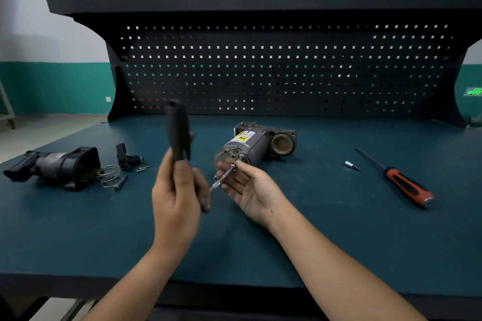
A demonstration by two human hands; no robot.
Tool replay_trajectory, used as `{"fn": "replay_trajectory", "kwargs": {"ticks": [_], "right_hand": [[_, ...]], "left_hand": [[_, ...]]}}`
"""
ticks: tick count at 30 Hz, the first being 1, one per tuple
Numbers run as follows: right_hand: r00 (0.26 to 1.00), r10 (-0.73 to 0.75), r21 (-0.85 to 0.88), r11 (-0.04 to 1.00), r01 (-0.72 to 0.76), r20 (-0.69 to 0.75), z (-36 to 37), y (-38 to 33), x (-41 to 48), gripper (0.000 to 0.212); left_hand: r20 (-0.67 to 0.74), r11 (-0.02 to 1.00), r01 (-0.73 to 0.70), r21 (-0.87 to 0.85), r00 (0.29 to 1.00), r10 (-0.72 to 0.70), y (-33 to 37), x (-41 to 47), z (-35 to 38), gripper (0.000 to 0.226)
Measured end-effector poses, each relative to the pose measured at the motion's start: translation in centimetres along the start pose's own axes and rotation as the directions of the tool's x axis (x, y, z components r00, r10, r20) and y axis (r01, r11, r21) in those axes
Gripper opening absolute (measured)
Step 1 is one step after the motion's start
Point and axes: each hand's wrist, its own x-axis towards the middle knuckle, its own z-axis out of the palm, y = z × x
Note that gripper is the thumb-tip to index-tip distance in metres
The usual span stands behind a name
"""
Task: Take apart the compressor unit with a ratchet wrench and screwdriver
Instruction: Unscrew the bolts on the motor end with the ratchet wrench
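Observation:
The compressor unit (250, 144), a grey metal cylinder with a yellow warning label, lies on its side at the middle of the bench. My left hand (177, 198) grips the ratchet wrench (178, 133) with its black handle pointing up. A thin extension bar (221, 180) runs from the wrench head to the near end face of the compressor. My right hand (247, 185) pinches that bar by its tip, right at the end face. A red and black screwdriver (401, 182) lies apart on the right.
A removed black housing (54, 167) lies at the left with a wire spring (110, 176), a small black part (125, 156) and loose screws (142, 169) beside it. A small socket bit (350, 165) lies near the screwdriver. A pegboard (287, 70) rises behind the green bench top (287, 242).

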Motion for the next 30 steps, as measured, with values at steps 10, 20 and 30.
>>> {"fn": "replay_trajectory", "kwargs": {"ticks": [10,20,30], "right_hand": [[0.998,-0.064,-0.042,0.997,0.063,-0.025,0.0,0.2,0.6,0.017],[0.996,-0.054,-0.019,0.998,0.053,-0.070,0.0,0.4,0.7,0.020],[1.000,-0.011,-0.057,0.998,0.012,0.020,0.0,-0.1,0.1,0.024]], "left_hand": [[-0.235,0.958,0.184,-0.219,0.943,-0.235,0.0,0.4,0.4,0.026],[0.549,0.741,-0.582,0.336,0.760,0.348,-0.2,-0.9,-0.1,0.046],[-0.290,0.892,0.344,-0.294,0.857,-0.426,0.4,2.5,0.0,0.030]]}}
